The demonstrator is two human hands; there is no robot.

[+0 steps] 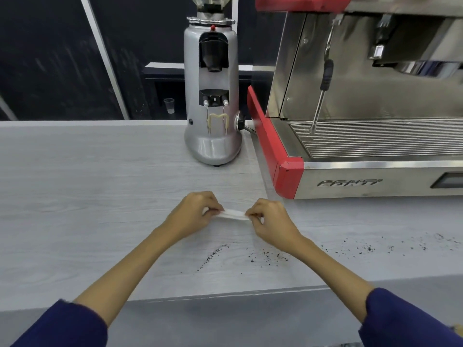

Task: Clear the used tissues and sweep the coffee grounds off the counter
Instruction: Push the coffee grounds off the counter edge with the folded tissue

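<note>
White tissue (234, 214) is stretched between a person's left hand (194, 213) and right hand (271, 219), each pinching an end just above the counter (75, 186). Dark grounds (265, 255) lie scattered nearer the edge; sweeping them looks next, likely calling for a flat, folded tissue.

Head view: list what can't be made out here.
- Tissue: its ends are hidden inside the left hand and right hand; used or clean, cannot tell.
- Coffee grounds: the trail runs toward the right edge, extent cut off.
- Espresso machine: its right part is cut by the frame.
- Grinder: hopper top cropped.
</note>
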